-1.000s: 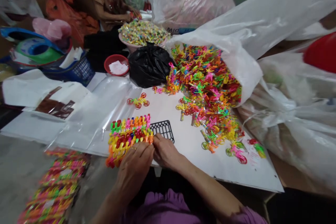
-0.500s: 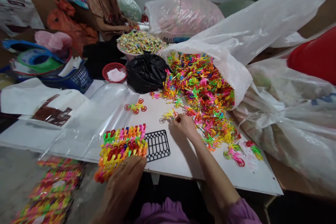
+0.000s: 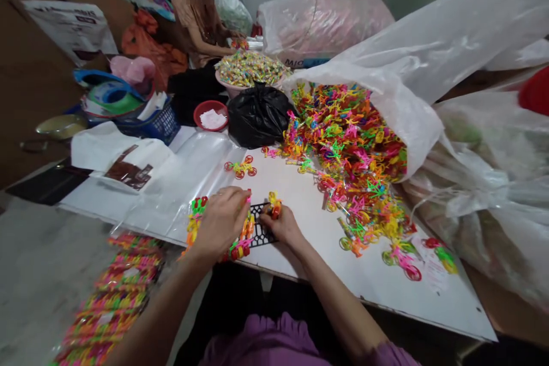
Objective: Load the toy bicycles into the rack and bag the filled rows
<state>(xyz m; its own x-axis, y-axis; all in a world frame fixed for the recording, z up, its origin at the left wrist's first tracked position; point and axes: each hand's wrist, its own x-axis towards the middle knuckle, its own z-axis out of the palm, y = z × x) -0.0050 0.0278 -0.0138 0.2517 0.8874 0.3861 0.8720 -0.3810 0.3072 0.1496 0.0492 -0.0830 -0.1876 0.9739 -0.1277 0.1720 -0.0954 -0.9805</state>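
Observation:
My right hand (image 3: 283, 226) pinches a small yellow and red plastic toy bike (image 3: 275, 203) over the bare right end of a black plastic rack (image 3: 261, 234). The rest of the rack lies beneath tight rows of colourful toy bikes (image 3: 196, 209). My left hand (image 3: 223, 220) lies over these rows, fingers stretched out and covering many of them. Behind the hands, a loose toy bike (image 3: 240, 168) with red wheels lies on the white table (image 3: 295, 183). A big heap of similar toys (image 3: 343, 131) spills from a white sack towards my right side.
A black bag (image 3: 259, 117), a red bowl (image 3: 211, 116) and a basin of wrapped pieces (image 3: 253, 68) stand at the back. Clear plastic sheets (image 3: 189, 168) cover the table's left. Packed toy bundles (image 3: 124, 280) lie below left. Another person (image 3: 199, 28) works behind.
My right hand has brought the yellow and red toy bike from beside the heap to the rack. My left hand has moved from the rows' front edge up over them.

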